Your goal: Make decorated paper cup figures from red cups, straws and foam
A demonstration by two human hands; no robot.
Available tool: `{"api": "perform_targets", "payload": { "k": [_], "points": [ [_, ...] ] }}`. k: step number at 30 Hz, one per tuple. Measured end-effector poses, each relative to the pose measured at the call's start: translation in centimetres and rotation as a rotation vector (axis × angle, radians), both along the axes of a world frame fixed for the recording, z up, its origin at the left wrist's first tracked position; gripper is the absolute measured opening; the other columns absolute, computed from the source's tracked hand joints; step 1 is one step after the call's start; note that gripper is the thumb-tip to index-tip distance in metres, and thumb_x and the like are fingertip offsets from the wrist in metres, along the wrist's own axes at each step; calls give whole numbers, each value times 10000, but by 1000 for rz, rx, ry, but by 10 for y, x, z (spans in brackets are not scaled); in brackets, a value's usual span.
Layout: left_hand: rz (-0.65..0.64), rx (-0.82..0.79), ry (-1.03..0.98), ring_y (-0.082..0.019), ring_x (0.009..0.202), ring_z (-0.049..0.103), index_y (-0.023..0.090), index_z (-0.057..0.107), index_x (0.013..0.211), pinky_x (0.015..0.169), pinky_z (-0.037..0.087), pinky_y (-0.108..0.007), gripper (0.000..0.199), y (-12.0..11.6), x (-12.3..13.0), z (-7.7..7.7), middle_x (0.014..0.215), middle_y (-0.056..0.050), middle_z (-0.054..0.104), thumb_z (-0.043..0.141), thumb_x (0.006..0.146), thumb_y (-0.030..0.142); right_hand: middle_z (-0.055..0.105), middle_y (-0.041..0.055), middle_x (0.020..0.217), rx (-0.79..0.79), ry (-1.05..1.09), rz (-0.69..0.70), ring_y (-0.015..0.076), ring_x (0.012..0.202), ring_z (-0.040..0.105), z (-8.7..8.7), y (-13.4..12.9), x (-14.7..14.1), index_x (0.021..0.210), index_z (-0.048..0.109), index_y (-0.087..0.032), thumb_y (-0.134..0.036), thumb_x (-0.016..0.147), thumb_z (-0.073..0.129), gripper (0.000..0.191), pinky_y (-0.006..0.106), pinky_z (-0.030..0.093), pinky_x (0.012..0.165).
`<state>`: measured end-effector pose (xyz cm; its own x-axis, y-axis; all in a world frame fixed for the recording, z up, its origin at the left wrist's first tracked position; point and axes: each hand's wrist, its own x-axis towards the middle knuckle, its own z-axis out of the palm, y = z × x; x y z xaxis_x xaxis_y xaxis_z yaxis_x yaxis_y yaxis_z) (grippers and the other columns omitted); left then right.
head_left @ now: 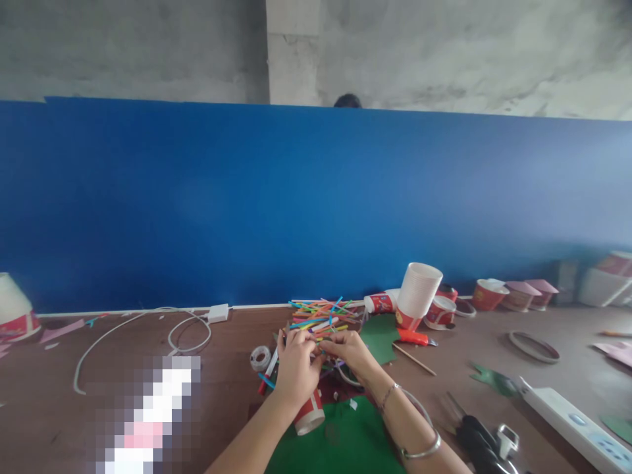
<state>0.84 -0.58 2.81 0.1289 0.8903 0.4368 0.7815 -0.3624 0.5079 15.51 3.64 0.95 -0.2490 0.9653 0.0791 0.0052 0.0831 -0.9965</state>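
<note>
A big blue board (222, 204) stands along the back of the brown worktop (49, 401). Behind it is a gray wall (148, 49) with blotchy patches. A paler post (293, 66) goes up near the middle of the wall. Light makes the board's right end look paler.

The brown worktop (227, 408) was backed by a blue partition (197, 197), above which a grey concrete wall (444, 59) and a paler pillar (293, 62) could be seen. On the left, a white cable (190, 351) was looped near a small white box (218, 313). At the lower right, a black-handled tool (474, 436) was flanked by a white power strip (563, 413).
</note>
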Motion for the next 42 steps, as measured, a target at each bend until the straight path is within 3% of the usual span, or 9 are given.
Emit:
{"api": "perform_targets", "payload": {
  "k": [6,17,33,42],
  "points": [
    [13,5,16,-233,1047,517,208,616,675,1081,127,-560,81,0,1,-1,950,-21,631,627,748,174,513,-26,472,-31,4,35,78,473,379,1,-1,0,580,678,-119,-439,639,740,331,239,288,492],
    [-3,-6,14,-234,1034,522,214,618,669,1074,141,-558,79,1,0,-1,949,-23,637,635,743,191,536,-9,459,0,-32,19,102,480,432,-2,3,2,537,671,-129,-492,600,747,376,243,335,476],
    [-4,4,-4,-233,1023,529,214,618,667,1072,158,-559,91,1,0,-1,949,-31,642,618,749,176,476,-35,436,-16,-12,1,77,461,366,0,2,1,482,622,-132,-437,610,759,358,241,276,483],
    [10,8,6,-231,1021,531,208,609,662,1070,154,-564,95,0,0,-1,943,-24,640,624,746,166,524,-26,467,-49,2,37,75,475,390,5,-1,1,562,681,-116,-422,627,756,321,232,284,488]
  ]
}}
